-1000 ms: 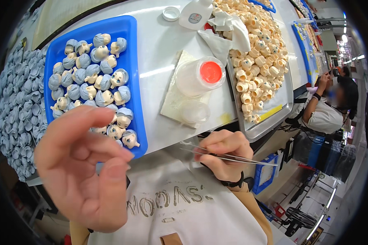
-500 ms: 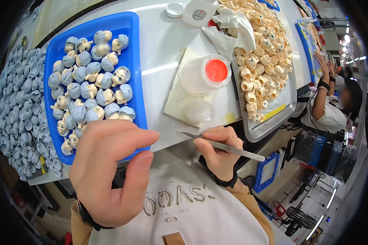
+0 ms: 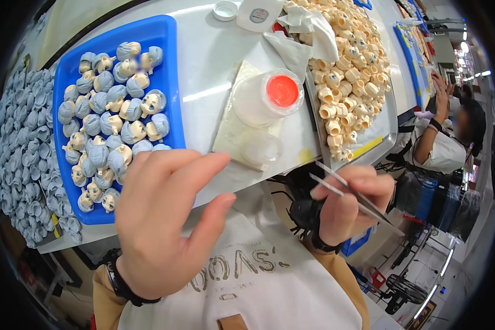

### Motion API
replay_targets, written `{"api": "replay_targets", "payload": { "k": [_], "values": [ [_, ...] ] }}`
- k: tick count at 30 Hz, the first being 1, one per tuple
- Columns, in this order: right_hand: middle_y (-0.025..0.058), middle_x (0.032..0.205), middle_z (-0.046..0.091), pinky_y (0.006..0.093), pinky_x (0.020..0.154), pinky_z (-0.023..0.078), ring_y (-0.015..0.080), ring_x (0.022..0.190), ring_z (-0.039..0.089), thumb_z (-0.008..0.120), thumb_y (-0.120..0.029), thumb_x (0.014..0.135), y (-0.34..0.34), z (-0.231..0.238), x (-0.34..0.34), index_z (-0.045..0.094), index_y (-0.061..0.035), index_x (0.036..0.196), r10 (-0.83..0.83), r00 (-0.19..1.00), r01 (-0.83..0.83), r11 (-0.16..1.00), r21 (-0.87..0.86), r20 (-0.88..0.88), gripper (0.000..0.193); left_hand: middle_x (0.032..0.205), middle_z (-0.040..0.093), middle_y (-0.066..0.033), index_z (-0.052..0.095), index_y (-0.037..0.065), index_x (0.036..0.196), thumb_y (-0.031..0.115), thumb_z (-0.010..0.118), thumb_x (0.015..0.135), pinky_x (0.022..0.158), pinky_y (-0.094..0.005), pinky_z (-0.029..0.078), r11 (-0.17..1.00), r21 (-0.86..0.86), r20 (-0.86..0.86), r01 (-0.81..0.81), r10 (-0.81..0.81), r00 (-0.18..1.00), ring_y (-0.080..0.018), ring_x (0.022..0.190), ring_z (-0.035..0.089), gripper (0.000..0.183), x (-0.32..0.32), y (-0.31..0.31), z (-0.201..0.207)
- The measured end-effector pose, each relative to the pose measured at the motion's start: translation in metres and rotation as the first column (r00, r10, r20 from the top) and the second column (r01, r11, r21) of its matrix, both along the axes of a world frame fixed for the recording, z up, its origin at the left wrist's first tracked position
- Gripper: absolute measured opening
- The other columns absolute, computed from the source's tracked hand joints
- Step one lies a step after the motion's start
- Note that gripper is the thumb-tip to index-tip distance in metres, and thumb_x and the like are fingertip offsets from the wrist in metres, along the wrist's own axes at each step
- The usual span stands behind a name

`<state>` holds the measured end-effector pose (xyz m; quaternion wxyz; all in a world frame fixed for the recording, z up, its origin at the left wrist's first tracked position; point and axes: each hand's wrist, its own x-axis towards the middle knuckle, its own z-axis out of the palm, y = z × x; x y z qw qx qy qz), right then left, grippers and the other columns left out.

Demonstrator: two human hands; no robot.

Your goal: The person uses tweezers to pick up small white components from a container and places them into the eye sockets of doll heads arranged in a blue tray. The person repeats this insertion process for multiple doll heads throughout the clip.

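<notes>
My left hand [image 3: 168,228] hovers at the near edge of the blue tray [image 3: 173,118], thumb and forefinger apart with nothing between them. Inside that tray lie several small doll heads [image 3: 111,124] with light blue hair. In my right hand [image 3: 352,203] are metal tweezers [image 3: 363,201], their two tips spread and pointing up toward the metal tray [image 3: 368,151]. That tray carries a heap of cream doll face pieces [image 3: 352,71]. Between the trays, a translucent tub [image 3: 247,102] with a red-orange round top and a small clear cup [image 3: 261,149] stand on a pale slab [image 3: 228,126].
Blue-grey hair pieces [image 3: 22,148] are piled at the far left. A white bottle [image 3: 257,15], a round white lid [image 3: 225,10] and crumpled tissue [image 3: 308,33] lie at the back. Another person [image 3: 443,140] works on the right, near a second blue tray [image 3: 410,60].
My right hand has moved right, off the slab's near edge, and the tweezers' tips have spread. My left hand has shifted slightly right, its thumb and forefinger still apart.
</notes>
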<state>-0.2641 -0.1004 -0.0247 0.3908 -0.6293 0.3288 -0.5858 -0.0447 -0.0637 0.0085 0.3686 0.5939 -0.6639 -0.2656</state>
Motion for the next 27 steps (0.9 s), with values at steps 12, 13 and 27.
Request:
{"api": "replay_targets", "payload": {
  "k": [12,13,27],
  "values": [
    [0.0028,0.076,0.062,0.0283,0.057,0.041,0.0199,0.064,0.054,0.083,-0.010,0.053,-0.021,0.002,0.021,0.060,-0.0077,0.088,-0.192,0.811,-0.044,0.922,-0.384,-0.553,0.042,0.095,0.054,-0.0163,0.054,-0.005,0.110,0.000,0.068,0.064,0.072,-0.0376,0.042,0.988,0.130,0.126,0.088,-0.104,0.987,-0.0323,0.083,0.052,0.048,-0.028,-0.016,-0.006],
    [0.0013,0.073,0.062,0.0284,0.056,0.036,0.0184,0.062,0.052,0.083,-0.015,0.054,-0.020,0.000,0.024,0.061,-0.0087,0.085,-0.229,0.807,-0.015,0.913,-0.407,-0.544,0.038,0.096,0.053,-0.0167,0.053,-0.005,0.110,0.000,0.067,0.064,0.072,-0.0377,0.043,0.984,0.153,0.128,0.092,-0.112,0.985,-0.0327,0.083,0.052,0.049,-0.029,-0.018,-0.006],
    [0.0049,0.071,0.059,0.0281,0.056,0.036,0.0204,0.064,0.047,0.080,-0.010,0.060,-0.022,-0.002,0.024,0.057,-0.0070,0.090,-0.224,0.760,-0.063,0.909,-0.412,-0.610,0.039,0.092,0.053,-0.0179,0.053,-0.005,0.110,-0.002,0.059,0.069,0.068,-0.0336,0.044,0.969,0.227,0.005,0.097,-0.101,0.995,-0.0313,0.079,0.054,0.042,-0.032,-0.028,-0.018]
  ]
}}
